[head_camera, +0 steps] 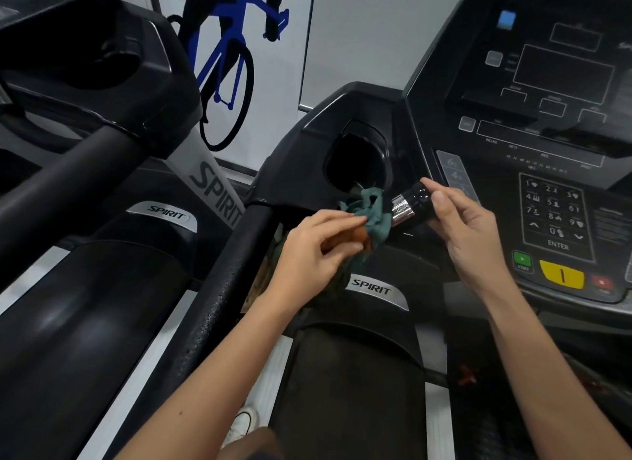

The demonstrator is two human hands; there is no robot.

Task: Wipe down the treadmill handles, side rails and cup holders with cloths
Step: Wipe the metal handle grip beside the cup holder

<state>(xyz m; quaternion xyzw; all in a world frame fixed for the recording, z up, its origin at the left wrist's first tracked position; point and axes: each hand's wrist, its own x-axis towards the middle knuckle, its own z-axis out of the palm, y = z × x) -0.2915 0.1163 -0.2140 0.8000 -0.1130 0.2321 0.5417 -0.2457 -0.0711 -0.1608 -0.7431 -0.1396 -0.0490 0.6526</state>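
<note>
While the left hand (316,245) bunches the teal cloth (374,213) just below the cup holder (359,158), the right hand (473,227) holds a small black-and-chrome bottle (408,204) immediately to the right of that cup holder. Left fingers (342,220) are closed on the cloth, with an orange cloth (360,235) gathered in the same grip; right fingers (437,194) are clamped on the bottle's dark end, its chrome end pointing into the teal cloth. One fold of teal cloth reaches the lower lip of the cup holder; whether it touches the inside cannot be told. The step in hand appears to be wetting the cloth before wiping the cup holder. Hazards: the keypad (552,213) lies to the right of the cup holder, so liquid that misses the cloth could reach the buttons. A loose grip on two cloths at once could let one fall down beside the handle (225,281) lower left of the cup holder. A knuckle pressed on the green start button (522,259) could start the belt.
</note>
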